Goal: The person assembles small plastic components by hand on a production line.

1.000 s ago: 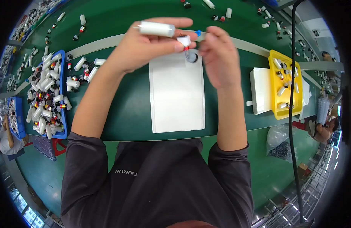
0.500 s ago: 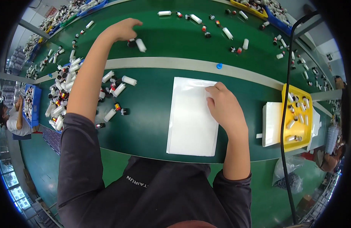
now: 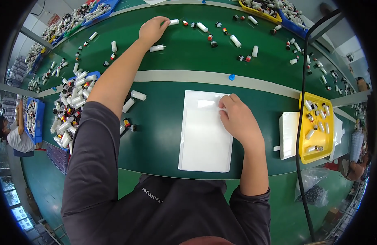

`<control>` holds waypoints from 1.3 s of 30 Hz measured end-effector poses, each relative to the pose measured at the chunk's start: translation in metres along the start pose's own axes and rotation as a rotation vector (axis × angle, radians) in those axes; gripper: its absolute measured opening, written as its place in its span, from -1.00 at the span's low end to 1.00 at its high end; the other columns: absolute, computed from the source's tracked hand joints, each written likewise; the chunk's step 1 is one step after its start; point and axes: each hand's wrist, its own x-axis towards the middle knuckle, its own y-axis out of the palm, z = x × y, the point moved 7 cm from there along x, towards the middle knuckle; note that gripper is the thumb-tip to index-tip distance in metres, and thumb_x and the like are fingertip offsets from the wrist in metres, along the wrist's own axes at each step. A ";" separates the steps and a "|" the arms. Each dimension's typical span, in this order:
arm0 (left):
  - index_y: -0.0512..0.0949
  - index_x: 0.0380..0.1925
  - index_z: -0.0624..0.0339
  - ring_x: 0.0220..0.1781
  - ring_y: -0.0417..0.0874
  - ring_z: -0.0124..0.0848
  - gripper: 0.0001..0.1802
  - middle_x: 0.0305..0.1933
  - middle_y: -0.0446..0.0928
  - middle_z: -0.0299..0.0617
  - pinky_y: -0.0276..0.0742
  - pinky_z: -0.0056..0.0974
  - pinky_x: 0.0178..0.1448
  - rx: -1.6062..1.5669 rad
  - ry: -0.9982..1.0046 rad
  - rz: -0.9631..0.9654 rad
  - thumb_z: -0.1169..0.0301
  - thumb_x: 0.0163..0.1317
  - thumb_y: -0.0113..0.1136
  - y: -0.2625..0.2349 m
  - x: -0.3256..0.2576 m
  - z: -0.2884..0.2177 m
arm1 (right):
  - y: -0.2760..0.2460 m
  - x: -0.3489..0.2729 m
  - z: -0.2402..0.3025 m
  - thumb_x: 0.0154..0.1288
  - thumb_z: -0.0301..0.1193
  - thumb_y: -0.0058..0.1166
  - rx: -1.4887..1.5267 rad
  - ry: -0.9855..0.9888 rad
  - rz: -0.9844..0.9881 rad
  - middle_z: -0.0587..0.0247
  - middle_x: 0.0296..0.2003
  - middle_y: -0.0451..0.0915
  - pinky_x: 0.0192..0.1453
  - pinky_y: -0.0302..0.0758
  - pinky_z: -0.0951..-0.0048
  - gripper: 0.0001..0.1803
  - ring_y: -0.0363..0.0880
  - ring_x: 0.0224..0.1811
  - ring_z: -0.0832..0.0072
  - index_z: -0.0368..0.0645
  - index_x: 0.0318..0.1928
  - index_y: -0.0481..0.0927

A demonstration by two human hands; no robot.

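My left hand (image 3: 151, 30) is stretched far out over the green belt (image 3: 196, 53), with its fingertips on a small white tube (image 3: 173, 22). Another white tube (image 3: 157, 48) lies just below that hand. My right hand (image 3: 237, 118) rests on the upper right corner of a white flat sheet stack (image 3: 205, 130) in front of me, fingers curled, with nothing visible in it. A small blue cap (image 3: 231, 76) sits on the grey strip above the stack.
A blue bin (image 3: 70, 118) heaped with white tubes is at my left, with loose tubes (image 3: 133, 100) beside it. A yellow tray (image 3: 317, 126) with tubes sits on a white stack at the right. More tubes and caps (image 3: 241, 45) are scattered across the far belt. A black cable (image 3: 302, 122) hangs at right.
A second ago both hands held a white tube together before me. My left hand has since reached out to the far belt, and my right hand has dropped onto the white stack.
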 end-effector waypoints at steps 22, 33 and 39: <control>0.39 0.10 0.19 -0.41 0.37 -0.49 -0.74 -0.35 0.33 -0.33 0.33 -0.35 -0.36 -1.856 -0.431 0.435 0.31 0.54 -0.03 0.001 -0.204 -0.199 | 0.005 0.004 -0.002 0.31 -0.55 0.05 -0.060 -0.064 -0.104 -0.14 -0.36 0.65 -0.14 0.56 -0.01 -0.91 0.65 -0.25 -0.10 -0.29 -0.22 0.46; 0.34 0.17 0.11 -0.40 0.44 -0.43 -0.70 -0.27 0.39 -0.29 0.46 -0.24 -0.27 -1.961 -0.695 0.275 0.31 0.53 -0.05 0.022 -0.218 -0.184 | 0.001 0.004 0.014 0.20 -0.47 0.36 0.587 -0.067 -0.254 0.18 -0.32 0.64 -0.09 0.60 0.30 -0.40 0.66 -0.28 0.44 -0.23 0.15 0.27; 0.23 0.24 0.05 -0.25 0.44 -0.38 -0.60 -0.22 0.39 -0.26 0.43 -0.21 -0.08 -2.214 -0.658 0.025 0.30 0.48 0.01 0.003 -0.197 -0.164 | 0.021 0.012 0.020 0.13 -0.60 0.39 0.835 -0.127 -0.306 0.09 -0.08 0.54 0.14 0.60 0.37 -0.15 0.62 -0.02 0.41 -0.23 0.29 0.07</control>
